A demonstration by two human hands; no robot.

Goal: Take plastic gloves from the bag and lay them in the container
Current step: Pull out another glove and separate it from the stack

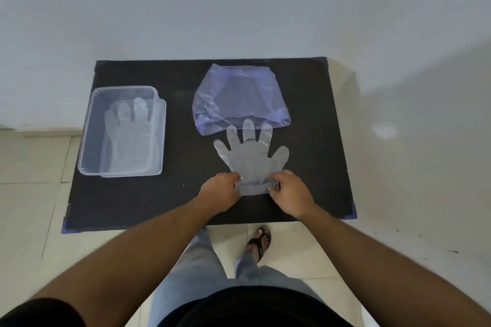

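Observation:
A clear plastic glove (252, 152) lies flat on the black table, fingers pointing away from me toward the bag. My left hand (220, 188) pinches the left corner of its cuff and my right hand (288, 188) pinches the right corner. Just beyond the fingertips sits the bluish see-through plastic bag (239, 95), its open mouth facing me. At the table's left stands a clear rectangular container (91, 125) with at least one glove (130, 135) lying flat inside.
The black table (180, 199) stands against a white wall. Its front edge is close to my legs. Tiled floor shows to the left and right. A bare strip of tabletop separates the container from the bag.

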